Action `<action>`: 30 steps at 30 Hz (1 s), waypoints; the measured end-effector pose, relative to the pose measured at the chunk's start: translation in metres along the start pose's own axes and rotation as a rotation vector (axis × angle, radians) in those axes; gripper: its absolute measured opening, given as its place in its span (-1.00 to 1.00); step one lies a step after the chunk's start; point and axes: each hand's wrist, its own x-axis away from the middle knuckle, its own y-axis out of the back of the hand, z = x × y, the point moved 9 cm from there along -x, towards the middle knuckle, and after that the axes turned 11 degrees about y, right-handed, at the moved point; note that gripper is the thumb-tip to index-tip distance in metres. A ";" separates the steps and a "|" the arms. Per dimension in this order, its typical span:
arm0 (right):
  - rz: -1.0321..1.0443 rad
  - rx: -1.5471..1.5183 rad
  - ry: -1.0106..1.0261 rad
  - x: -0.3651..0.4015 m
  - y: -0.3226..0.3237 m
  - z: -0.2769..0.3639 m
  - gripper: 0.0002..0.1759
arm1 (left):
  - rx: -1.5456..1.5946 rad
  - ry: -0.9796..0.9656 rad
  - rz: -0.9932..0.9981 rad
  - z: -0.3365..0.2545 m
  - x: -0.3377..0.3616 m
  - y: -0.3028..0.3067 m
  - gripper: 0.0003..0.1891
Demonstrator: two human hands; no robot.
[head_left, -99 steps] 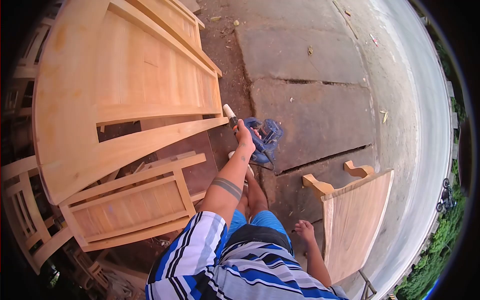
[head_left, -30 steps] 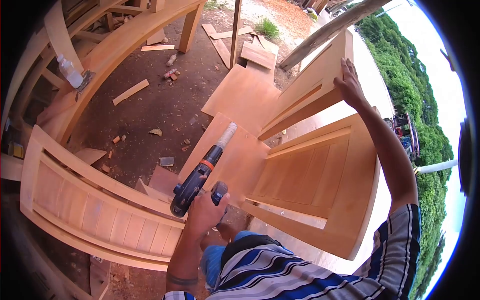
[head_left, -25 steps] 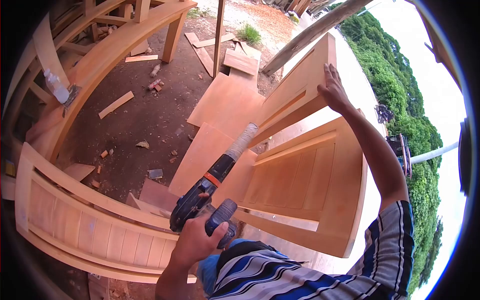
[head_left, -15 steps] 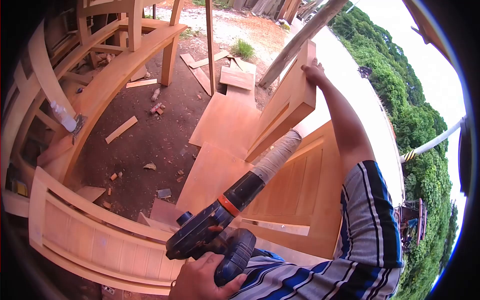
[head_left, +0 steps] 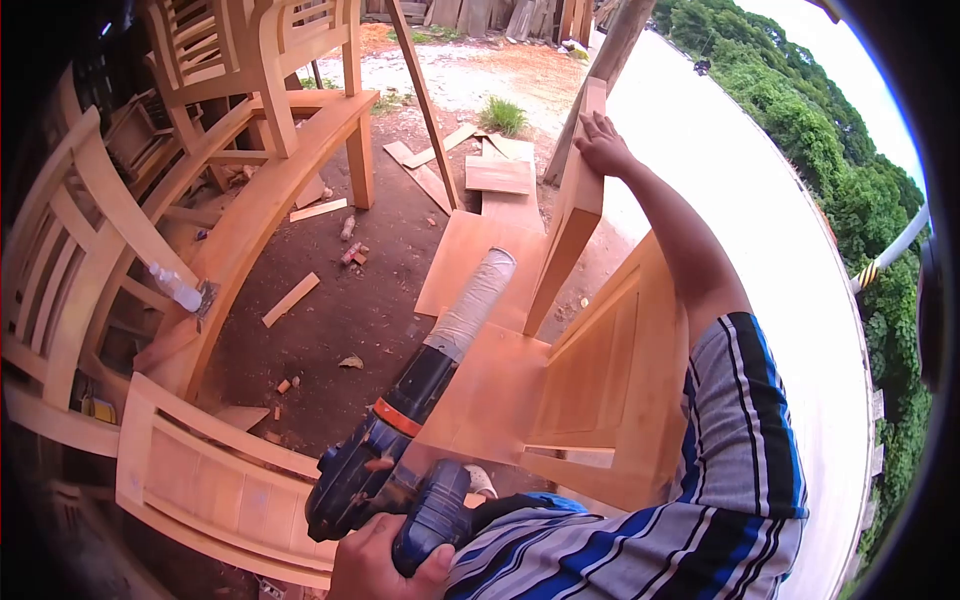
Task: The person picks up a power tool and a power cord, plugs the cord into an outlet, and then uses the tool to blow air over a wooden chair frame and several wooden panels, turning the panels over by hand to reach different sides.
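Observation:
A dark cordless blower (head_left: 370,455) with an orange ring and a wrapped, pale nozzle points up and away over the boards. My left hand (head_left: 385,555) is wrapped round its grip at the bottom of the view. My right hand (head_left: 605,150), arm stretched out, holds the top of an upright wooden panel (head_left: 572,215), fingers over its edge. Behind that arm leans a second framed wooden panel (head_left: 610,370). Flat reddish boards (head_left: 480,390) lie under and beside the nozzle.
A curved wooden bench frame (head_left: 270,190) stands at the upper left, with a plastic bottle (head_left: 175,288) on it. A slatted panel (head_left: 225,480) lies at the lower left. Wood scraps (head_left: 290,300) litter the dirt floor. A wooden post (head_left: 600,80) and a road (head_left: 760,300) are beyond.
The blower's nozzle has swung left, away from the upright panel. That panel now stands more edge-on, with my right hand still on it. The whole view has shifted.

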 end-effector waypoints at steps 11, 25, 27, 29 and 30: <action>0.618 0.595 0.480 0.107 -0.006 0.149 -0.73 | -0.072 0.162 0.083 0.036 0.016 -0.039 -0.50; 1.091 0.962 0.167 0.096 -0.171 0.095 -0.47 | -0.104 0.533 0.063 0.194 0.103 -0.074 -0.42; 1.216 0.935 0.229 0.124 -0.230 0.086 -0.49 | -0.083 0.596 0.099 0.201 0.117 -0.074 -0.40; 1.088 0.936 0.308 0.151 -0.300 0.064 -0.48 | -0.067 0.573 0.075 0.197 0.124 -0.068 -0.38; 1.262 0.857 0.418 0.182 -0.280 0.106 -0.46 | -0.063 0.557 0.063 0.196 0.127 -0.065 -0.38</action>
